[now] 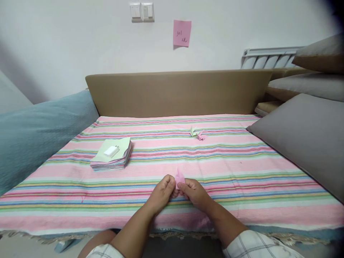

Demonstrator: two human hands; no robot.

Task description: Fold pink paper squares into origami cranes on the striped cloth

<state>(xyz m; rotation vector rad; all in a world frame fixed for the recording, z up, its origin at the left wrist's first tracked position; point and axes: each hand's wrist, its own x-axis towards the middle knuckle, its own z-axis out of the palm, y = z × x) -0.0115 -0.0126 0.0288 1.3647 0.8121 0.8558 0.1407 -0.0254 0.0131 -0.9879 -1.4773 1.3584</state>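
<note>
A small folded piece of pink paper (179, 177) is held upright between my two hands, its pointed tip facing away from me. My left hand (164, 188) is closed, its thumb and fingers pinching the paper's left edge. On the other side my right hand (194, 191) is also closed, with the thumb pressed on the paper's lower right part. The lower end of the paper is hidden by my fingers. Farther back on the striped cloth (161, 157) lie a pale green folded paper bird (192, 132) and a pink one (201, 136), close together.
To the left sits a stack of coloured paper sheets (111, 163) with a white charger plug (111, 151) on top. Grey cushions (303, 136) are at the right, a teal cushioned side (45, 129) at the left. A brown backrest (177, 94) stands against the wall.
</note>
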